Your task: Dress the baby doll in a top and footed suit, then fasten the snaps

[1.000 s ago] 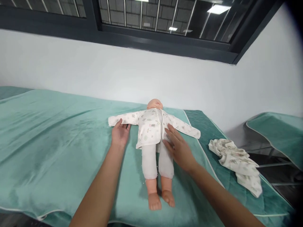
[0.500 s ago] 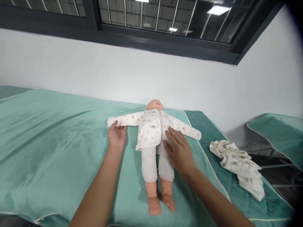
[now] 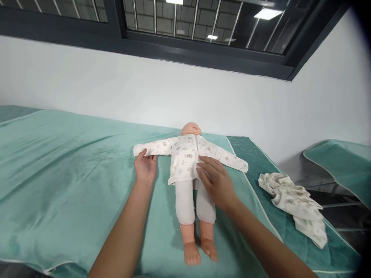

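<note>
A baby doll [image 3: 191, 128] lies on its back, arms spread, in a white printed baby jacket [image 3: 182, 154]. White cloth covers its legs to the shins; its feet are bare. My left hand [image 3: 145, 166] is at the sleeve on the left near its cuff, thumb on top and fingers partly hidden under the sleeve. Across the jacket's front edge lies my right hand [image 3: 217, 179], its fingertips and thumb bent together at the edge of the cloth. The two front edges nearly meet down the middle of the chest.
The doll rests on a light green bed cover [image 3: 87, 185]. On a darker green quilted section to the right lies a crumpled white printed cloth [image 3: 294, 204]. A white wall [image 3: 145, 88] stands behind the bed, below a dark-framed window [image 3: 203, 52].
My right fingers have bent and shifted left at the jacket front. The gap between the front edges has narrowed. My left hand stays at the sleeve. The view has shifted slightly.
</note>
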The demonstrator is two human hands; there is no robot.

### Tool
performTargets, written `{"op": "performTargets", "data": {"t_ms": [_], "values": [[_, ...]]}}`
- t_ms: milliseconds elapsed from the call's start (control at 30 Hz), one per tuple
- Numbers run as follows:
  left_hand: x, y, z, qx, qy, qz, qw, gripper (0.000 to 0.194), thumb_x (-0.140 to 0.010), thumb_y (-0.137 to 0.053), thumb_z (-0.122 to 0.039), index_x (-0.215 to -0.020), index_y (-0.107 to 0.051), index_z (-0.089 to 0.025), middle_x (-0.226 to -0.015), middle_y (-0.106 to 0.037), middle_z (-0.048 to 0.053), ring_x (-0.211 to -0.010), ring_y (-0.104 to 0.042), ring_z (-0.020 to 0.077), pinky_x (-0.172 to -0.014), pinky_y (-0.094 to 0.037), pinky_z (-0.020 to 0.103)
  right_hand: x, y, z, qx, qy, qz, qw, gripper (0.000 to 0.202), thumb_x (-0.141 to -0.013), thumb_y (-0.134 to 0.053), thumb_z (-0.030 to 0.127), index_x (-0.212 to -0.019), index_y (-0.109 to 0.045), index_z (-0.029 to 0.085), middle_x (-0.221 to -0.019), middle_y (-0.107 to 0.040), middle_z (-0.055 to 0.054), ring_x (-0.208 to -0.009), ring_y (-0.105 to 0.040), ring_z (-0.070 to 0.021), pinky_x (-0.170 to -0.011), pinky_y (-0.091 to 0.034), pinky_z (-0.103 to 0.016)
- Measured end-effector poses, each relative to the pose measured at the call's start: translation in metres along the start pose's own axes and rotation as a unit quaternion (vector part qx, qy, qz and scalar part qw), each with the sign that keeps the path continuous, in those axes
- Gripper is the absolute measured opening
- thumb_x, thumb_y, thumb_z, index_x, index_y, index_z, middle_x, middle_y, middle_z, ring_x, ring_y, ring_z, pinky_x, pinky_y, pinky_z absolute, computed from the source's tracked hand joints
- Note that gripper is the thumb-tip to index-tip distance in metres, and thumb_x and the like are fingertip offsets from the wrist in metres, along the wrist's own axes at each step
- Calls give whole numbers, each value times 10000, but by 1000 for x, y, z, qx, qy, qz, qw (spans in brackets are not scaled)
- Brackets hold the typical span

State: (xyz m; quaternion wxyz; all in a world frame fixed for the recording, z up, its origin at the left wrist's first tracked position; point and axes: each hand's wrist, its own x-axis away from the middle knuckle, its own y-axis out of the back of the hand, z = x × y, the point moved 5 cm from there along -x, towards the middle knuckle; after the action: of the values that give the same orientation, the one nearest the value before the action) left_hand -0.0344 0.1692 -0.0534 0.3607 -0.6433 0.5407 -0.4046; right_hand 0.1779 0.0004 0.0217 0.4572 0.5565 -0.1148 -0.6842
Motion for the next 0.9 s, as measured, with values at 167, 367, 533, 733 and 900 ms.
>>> {"op": "performTargets", "data": {"t_ms": [167, 367, 533, 733, 900], "values": [[-1, 0, -1, 11, -4, -2, 1000, 106, -784, -570, -82, -831, -594, -174, -913, -681, 47, -925, -671, 151, -904, -553, 298, -45, 0, -34, -32, -119, -36, 992, 220, -939, -509, 320, -1074, -650, 218, -1155, -675, -79, -1112, -575, -248, -980, -445, -417], [-4, 7, -13, -5, -74, -41, 996, 119, -777, -538, -80, -827, -565, -185, -877, -638, 12, -859, -649, 98, -898, -521, 239, -104, -34, -65, -40, -207, 124, 970, 308, -964, -395, 387, -919, -639, 205, -995, -711, -96, -922, -633, -263, -818, -463, -375], [-8, 12, -13, -38, -96, -33, 994, 134, -751, -565, -85, -817, -539, -199, -866, -620, -4, -836, -640, 93, -887, -510, 234, -116, -48, -59, -49, -185, 145, 971, 393, -1001, -338, 432, -885, -652, 227, -1042, -723, -83, -948, -651, -256, -804, -462, -345], [-12, 12, -11, -86, -122, -19, 989, 136, -753, -566, -124, -833, -511, -219, -852, -620, -4, -873, -650, 126, -891, -510, 266, -111, -38, -50, -95, -133, 136, 977, 481, -1025, -277, 483, -1132, -675, 235, -1236, -685, -61, -1149, -614, -250, -962, -459, -387], [-4, 13, -16, -113, -190, -63, 973, 396, -719, -584, -82, -1059, -504, -267, -1119, -598, 0, -1048, -620, 120, -982, -468, 273, -48, -3, -46, -81, -134, 35, 987, 489, -1013, -348, 480, -1384, -525, 216, -1453, -531, -91, -1347, -477, -249, -1126, -374, -454]]}}
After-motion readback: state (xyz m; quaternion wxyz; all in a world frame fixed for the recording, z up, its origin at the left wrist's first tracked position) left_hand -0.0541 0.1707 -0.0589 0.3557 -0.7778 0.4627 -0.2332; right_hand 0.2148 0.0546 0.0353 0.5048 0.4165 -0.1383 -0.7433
